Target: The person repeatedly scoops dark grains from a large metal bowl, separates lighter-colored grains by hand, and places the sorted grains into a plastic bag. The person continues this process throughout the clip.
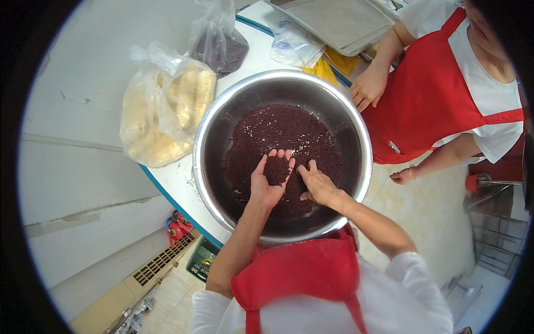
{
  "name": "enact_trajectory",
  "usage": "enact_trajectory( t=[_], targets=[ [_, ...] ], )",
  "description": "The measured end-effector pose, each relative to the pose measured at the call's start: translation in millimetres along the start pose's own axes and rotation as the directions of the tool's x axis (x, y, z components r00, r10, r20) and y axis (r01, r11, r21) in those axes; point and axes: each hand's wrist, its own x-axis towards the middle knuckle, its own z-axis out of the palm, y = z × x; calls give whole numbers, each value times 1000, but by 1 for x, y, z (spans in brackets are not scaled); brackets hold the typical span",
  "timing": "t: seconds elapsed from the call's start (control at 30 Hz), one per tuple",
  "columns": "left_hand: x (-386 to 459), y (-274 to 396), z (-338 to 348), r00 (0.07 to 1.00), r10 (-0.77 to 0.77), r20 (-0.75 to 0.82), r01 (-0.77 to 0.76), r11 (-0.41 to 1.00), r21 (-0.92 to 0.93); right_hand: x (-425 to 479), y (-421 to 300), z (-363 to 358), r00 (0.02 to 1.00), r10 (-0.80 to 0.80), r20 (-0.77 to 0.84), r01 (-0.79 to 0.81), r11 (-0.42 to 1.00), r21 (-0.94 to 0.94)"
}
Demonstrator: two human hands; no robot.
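A large round metal basin (pixel 200 167) stands on the white table in front of me. Dark reddish-purple grains (pixel 279 125), mixed with pale ones, cover its bottom. My left hand (pixel 269 181) is palm up over the grains, cupped around a small heap of them. Just to its right, my right hand (pixel 319 185) is palm down with its fingers spread, the tips at the grains. Whether it has any grains under the palm is hidden.
Left of the basin lie a clear bag of pale yellow pieces (pixel 167 112) and a bag of dark contents (pixel 221 50). A metal tray (pixel 338 21) and yellow cloth (pixel 321 73) are behind. A co-worker in a red apron (pixel 425 92) stands at the right, one hand near the rim.
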Motion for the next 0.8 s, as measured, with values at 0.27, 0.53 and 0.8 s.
enact_trajectory(
  t=[0.27, 0.53, 0.8],
  targets=[
    [1, 2, -2, 1000, 1, 19, -1, 1000, -4, 4, 36, -11, 978, -146, 149, 154, 987, -43],
    [3, 0, -1, 1000, -9, 17, 8, 1000, 26, -13, 22, -13, 964, -174, 199, 222, 942, -253],
    [3, 0, 1, 1000, -4, -15, 5, 999, 34, -10, 28, -37, 865, -99, 492, -325, 636, 699]
  ],
)
